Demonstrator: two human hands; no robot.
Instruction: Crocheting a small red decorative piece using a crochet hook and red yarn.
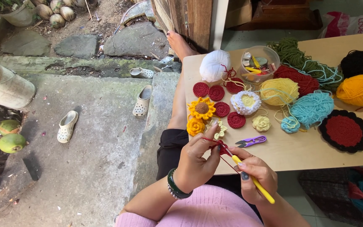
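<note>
My left hand (195, 162) pinches a small piece of red yarn work (222, 148) between thumb and fingers, with a red strand looped over it. My right hand (255, 174) grips a yellow-handled crochet hook (253, 178) whose metal tip meets the red work. Both hands hover over the near left edge of the wooden table (290, 153). Purple thread snips (251, 141) lie just beyond my hands. Finished pieces sit further out: red crochet discs (216, 93), a sunflower (202, 108), a yellow rose (195, 126) and a white-and-yellow flower (245, 103).
Yarn balls in white (214, 65), yellow (279, 91), light blue (311, 108), orange (360, 89), red, green and black crowd the far table. A clear tub of notions (260, 63) and a red-and-black round mat (345, 130) sit there. White clogs (67, 126) lie on the concrete at left.
</note>
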